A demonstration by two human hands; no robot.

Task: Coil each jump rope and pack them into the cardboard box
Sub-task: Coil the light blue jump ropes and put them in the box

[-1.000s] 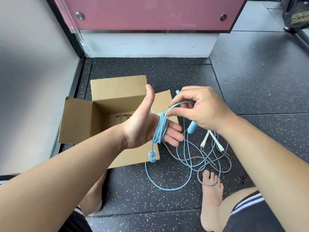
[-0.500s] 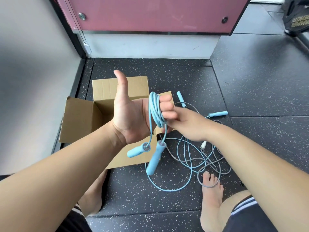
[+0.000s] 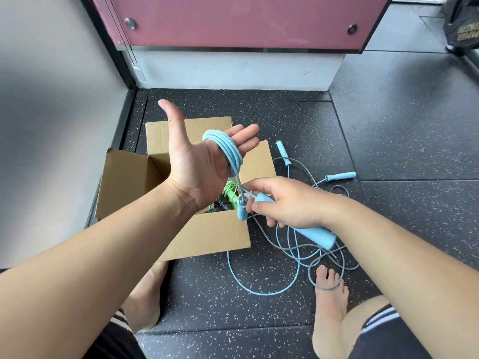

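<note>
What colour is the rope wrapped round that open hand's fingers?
Light blue; the head view shows the coiled jump rope looped round the left hand.

This is looking like a gym corner: dark speckled rubber tiles (image 3: 401,141) are covering the whole floor, their seams running across the right of the frame, and black gear (image 3: 462,27) with gold lettering is sitting at the upper right edge. A maroon panel (image 3: 246,19) with two round bolts is running along the top above a grey base. A blue rope (image 3: 228,149) is looping at centre, more are lying tangled at lower right, and bare feet (image 3: 331,312) are resting on the tiles.
</note>
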